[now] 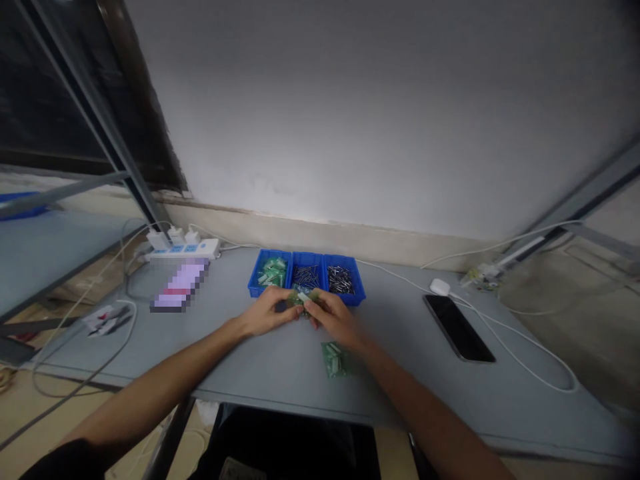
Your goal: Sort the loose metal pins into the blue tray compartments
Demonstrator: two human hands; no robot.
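Both of my hands meet over the table just in front of the blue bins. My left hand [269, 311] pinches one side of a small green plastic packet [303, 297] with pale pieces inside. On its other side, the fingers of my right hand [336, 316] are closed on the same packet. A second green packet [335, 360] with white pieces lies on the table below my right hand. Behind my hands, the left blue bin [255, 291] holds several such packets. Screws [306, 275] fill the middle bin, and short dark metal parts [340, 280] the right one.
A black phone [459, 328] and a white charger [439, 287] with its cable lie at the right. At the left are a power strip [193, 249], a pixelated screen [180, 285] and crumpled scraps [106, 320]. A wall [350, 133] rises behind the table.
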